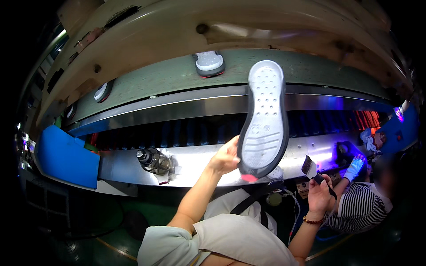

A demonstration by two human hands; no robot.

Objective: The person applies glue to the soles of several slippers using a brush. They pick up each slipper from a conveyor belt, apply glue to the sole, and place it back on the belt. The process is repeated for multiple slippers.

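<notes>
A shoe sole (pixel 265 119) stands up in front of me, its pale grey dimpled face toward me, with a dark rim and a red tip at the lower end. My left hand (pixel 226 157) grips it by the lower left edge; some of the fingers are hidden behind it. To the right, my right hand (pixel 320 195) is closed around the dark handle of a flat brush (pixel 309 166). The brush's brown bristles point up and left, apart from the sole. Below the sole, part of a round white lid-like thing (pixel 275 173) shows.
A dark-capped clear bottle (pixel 153 161) stands on the metal ledge (pixel 199 166) to the left. More soles, such as this one (pixel 209 64), lie on the green conveyor belt (pixel 159 73) beyond. At right, a co-worker in a striped shirt (pixel 364 206) has a gloved hand (pixel 354 168) near purple light.
</notes>
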